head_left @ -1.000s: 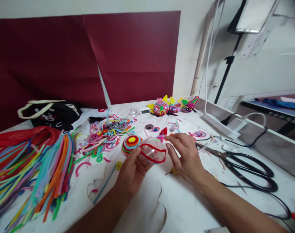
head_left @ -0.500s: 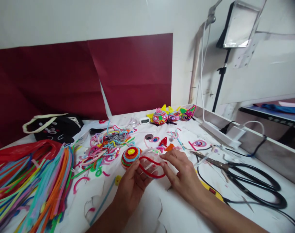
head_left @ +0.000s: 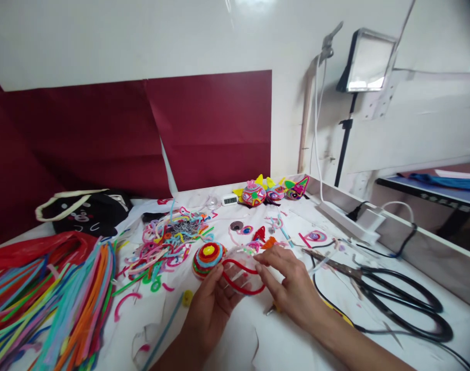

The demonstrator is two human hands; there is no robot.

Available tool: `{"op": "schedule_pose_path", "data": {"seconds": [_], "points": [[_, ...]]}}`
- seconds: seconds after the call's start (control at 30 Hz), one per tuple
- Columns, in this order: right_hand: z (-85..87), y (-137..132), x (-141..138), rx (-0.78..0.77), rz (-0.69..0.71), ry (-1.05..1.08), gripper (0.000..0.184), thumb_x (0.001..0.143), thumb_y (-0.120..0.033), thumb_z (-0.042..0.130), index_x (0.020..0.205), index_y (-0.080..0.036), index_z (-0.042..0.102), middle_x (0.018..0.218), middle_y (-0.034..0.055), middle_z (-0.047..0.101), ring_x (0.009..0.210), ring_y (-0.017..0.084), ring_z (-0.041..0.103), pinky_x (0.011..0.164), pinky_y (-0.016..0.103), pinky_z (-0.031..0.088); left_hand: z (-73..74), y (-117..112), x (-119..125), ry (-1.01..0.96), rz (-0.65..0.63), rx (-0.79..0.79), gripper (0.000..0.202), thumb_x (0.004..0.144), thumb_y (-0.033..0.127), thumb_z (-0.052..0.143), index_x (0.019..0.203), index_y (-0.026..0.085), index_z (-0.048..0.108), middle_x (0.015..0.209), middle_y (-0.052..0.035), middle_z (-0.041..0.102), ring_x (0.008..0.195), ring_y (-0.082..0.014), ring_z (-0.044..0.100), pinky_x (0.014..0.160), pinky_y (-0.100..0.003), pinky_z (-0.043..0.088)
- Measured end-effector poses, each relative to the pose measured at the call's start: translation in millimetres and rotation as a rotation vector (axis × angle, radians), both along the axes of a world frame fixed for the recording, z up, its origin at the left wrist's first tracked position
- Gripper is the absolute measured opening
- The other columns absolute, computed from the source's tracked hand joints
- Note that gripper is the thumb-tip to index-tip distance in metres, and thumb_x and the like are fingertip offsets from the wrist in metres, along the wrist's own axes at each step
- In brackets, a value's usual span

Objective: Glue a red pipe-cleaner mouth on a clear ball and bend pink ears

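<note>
My left hand (head_left: pixel 215 299) is closed round the near left side of a clear plastic dome (head_left: pixel 240 260), its thumb on the rim. A red pipe cleaner (head_left: pixel 244 291) is bent into a curved loop along the dome. My right hand (head_left: pixel 286 278) pinches the right end of that pipe cleaner against the dome with thumb and forefinger. Just behind my left thumb sits a half ball (head_left: pixel 209 257) covered in coiled pipe cleaners, with a yellow centre and red, blue and green rings. Under my right wrist a yellow tool with a cord (head_left: pixel 341 315) is partly hidden.
Large black-handled scissors (head_left: pixel 400 304) lie on the right. Bundled pipe cleaners (head_left: pixel 76 304) fill the left, and a tangled heap of pieces (head_left: pixel 173 237) lies behind. Finished colourful figures (head_left: pixel 254 193), a small digital clock (head_left: pixel 229 200), a black bag (head_left: pixel 88 211) and a power strip (head_left: pixel 350 221) stand farther back.
The camera view has tipped slightly upward, so the table sits lower. Both hands keep nearly the same hold on the dome and red pipe cleaner.
</note>
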State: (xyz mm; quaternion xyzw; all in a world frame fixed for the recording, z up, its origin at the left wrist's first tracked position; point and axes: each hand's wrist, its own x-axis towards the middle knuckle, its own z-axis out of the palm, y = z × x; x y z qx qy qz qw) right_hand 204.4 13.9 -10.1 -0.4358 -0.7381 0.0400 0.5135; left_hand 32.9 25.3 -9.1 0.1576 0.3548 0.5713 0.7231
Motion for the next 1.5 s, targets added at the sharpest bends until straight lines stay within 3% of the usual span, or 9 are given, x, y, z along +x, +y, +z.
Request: {"op": "schedule_pose_path", "data": {"seconds": [0.27, 0.4, 0.53, 0.67, 0.77, 1.03, 1.2, 1.37, 1.5], "points": [[43.1, 2.5, 15.8, -0.014, 0.095, -0.097, 0.016, 0.089, -0.017, 0.055, 0.095, -0.02, 0.069, 0.084, 0.0027, 0.072, 0.075, 0.016, 0.067, 0.069, 0.027, 0.051, 0.9, -5.0, 2.2, -0.002, -0.031, 0.013, 0.013, 0.091, 0.01, 0.05, 0.096, 0.013, 0.062, 0.09, -0.0102, 0.076, 0.079, -0.0201, 0.074, 0.075, -0.037, 0.06], [64.1, 39.6, 22.1, -0.019, 0.009, -0.485, 0.02, 0.09, -0.012, 0.051, 0.1, -0.017, 0.068, 0.091, 0.0048, 0.072, 0.08, 0.015, 0.067, 0.072, 0.025, 0.05, -4.6, -4.9, 2.8, -0.007, -0.044, 0.017, 0.01, 0.089, 0.01, 0.053, 0.094, 0.014, 0.06, 0.087, -0.0081, 0.076, 0.076, -0.0202, 0.074, 0.073, -0.036, 0.06], [68.5, 96.7, 12.4, -0.061, 0.018, -0.66, 0.023, 0.088, -0.006, 0.052, 0.101, -0.015, 0.068, 0.098, 0.0081, 0.07, 0.087, 0.017, 0.067, 0.076, 0.026, 0.05, -9.3, -5.2, 2.9, 0.0, -0.079, 0.032, 0.008, 0.088, 0.012, 0.056, 0.094, 0.016, 0.059, 0.089, -0.0089, 0.076, 0.079, -0.0225, 0.074, 0.072, -0.039, 0.059], [59.6, 150.7, -8.3, -0.103, 0.037, -0.873, 0.013, 0.09, -0.014, 0.057, 0.098, -0.014, 0.066, 0.104, 0.0068, 0.067, 0.092, 0.018, 0.065, 0.08, 0.033, 0.053, -8.8, -5.0, 1.2, -0.011, -0.073, 0.019, 0.008, 0.087, 0.014, 0.058, 0.094, 0.016, 0.061, 0.088, -0.0085, 0.076, 0.078, -0.0227, 0.073, 0.072, -0.039, 0.059], [47.9, 185.2, -20.3, -0.136, 0.026, -1.012, 0.024, 0.093, -0.03, 0.057, 0.111, -0.016, 0.06, 0.112, 0.007, 0.063, 0.095, 0.018, 0.063, 0.081, 0.038, 0.054, -8.6, -3.1, -3.9, -0.066, -0.081, 0.03, 0.009, 0.088, 0.016, 0.059, 0.094, 0.016, 0.065, 0.089, -0.0093, 0.077, 0.078, -0.0239, 0.074, 0.07, -0.038, 0.059], [5.0, 262.2, -36.1, -0.109, 0.028, -1.183, 0.032, 0.093, -0.033, 0.057, 0.121, -0.017, 0.056, 0.121, 0.0089, 0.058, 0.102, 0.021, 0.061, 0.085, 0.042, 0.053, -18.1, 5.1, -23.2, -0.359, -0.263, 0.279, 0.026, 0.094, 0.018, 0.05, 0.098, 0.019, 0.075, 0.097, -0.0086, 0.077, 0.088, -0.022, 0.074, 0.08, -0.035, 0.058], [-12.7, 292.2, -60.5, -0.06, 0.054, -1.174, 0.034, 0.092, -0.033, 0.058, 0.122, -0.017, 0.055, 0.123, 0.0092, 0.057, 0.104, 0.022, 0.06, 0.086, 0.043, 0.053, -15.3, 8.1, -27.1, -0.399, -0.282, 0.36, 0.033, 0.097, 0.016, 0.043, 0.101, 0.021, 0.075, 0.105, -0.0095, 0.075, 0.092, -0.0225, 0.073, 0.081, -0.034, 0.058], [-23.3, 309.2, -81.7, -0.048, 0.064, -1.118, 0.035, 0.093, -0.033, 0.057, 0.123, -0.017, 0.054, 0.124, 0.0094, 0.057, 0.105, 0.023, 0.06, 0.086, 0.043, 0.053, -6.0, 6.3, -29.5, -0.352, -0.27, 0.297, 0.039, 0.099, 0.016, 0.037, 0.1, 0.021, 0.075, 0.104, -0.01, 0.075, 0.089, -0.0223, 0.073, 0.078, -0.037, 0.059], [-29.7, 319.3, -89.5, -0.073, 0.077, -1.056, 0.035, 0.093, -0.033, 0.057, 0.123, -0.017, 0.054, 0.124, 0.0094, 0.057, 0.104, 0.023, 0.06, 0.086, 0.044, 0.052, -7.8, 6.4, -28.6, -0.372, -0.254, 0.31, 0.035, 0.098, 0.02, 0.04, 0.102, 0.02, 0.075, 0.103, -0.0108, 0.075, 0.086, -0.0226, 0.074, 0.076, -0.036, 0.06]]}}
